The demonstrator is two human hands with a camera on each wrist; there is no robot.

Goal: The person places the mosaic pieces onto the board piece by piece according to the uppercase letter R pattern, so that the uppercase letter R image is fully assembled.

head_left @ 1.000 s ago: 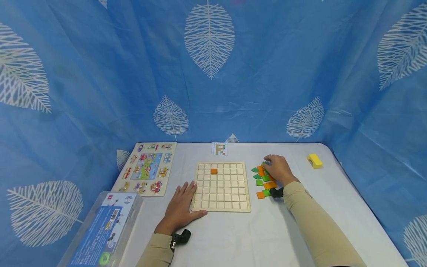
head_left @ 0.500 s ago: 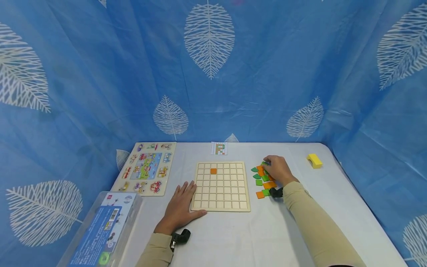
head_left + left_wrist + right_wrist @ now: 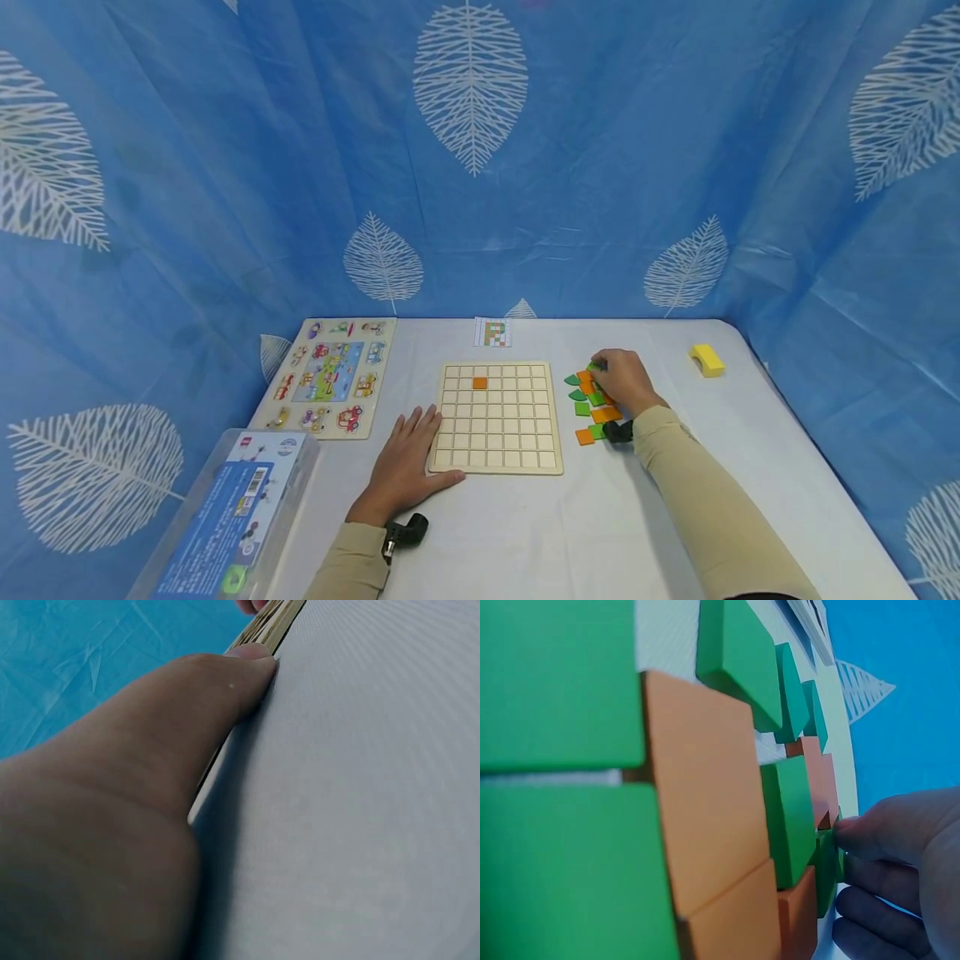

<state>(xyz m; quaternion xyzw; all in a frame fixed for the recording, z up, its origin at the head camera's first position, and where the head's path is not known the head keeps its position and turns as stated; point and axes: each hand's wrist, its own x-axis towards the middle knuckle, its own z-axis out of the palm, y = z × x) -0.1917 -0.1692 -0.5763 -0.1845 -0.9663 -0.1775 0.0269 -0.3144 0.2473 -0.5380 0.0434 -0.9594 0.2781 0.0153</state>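
Observation:
A wooden grid board (image 3: 517, 467) lies in the middle of the table, with one orange square tile (image 3: 480, 383) in a cell of its upper part. My left hand (image 3: 406, 461) rests with spread fingers at the board's left side, its thumb along the near left corner. In the left wrist view the thumb (image 3: 217, 682) touches the board's edge (image 3: 283, 628). Right of the board, my right hand (image 3: 624, 379) reaches over a loose pile of orange and green tiles (image 3: 606, 415). Its thumb and fingers pinch a small green tile (image 3: 841, 859) at the pile's far end, mostly covered by the hand.
A pattern card (image 3: 492, 332) lies behind the board. To the left are a picture puzzle board (image 3: 358, 350) and a clear plastic box (image 3: 225, 508) with a printed blue label. A yellow arch block (image 3: 707, 361) sits at the far right. Blue curtain (image 3: 570, 167) encloses the table.

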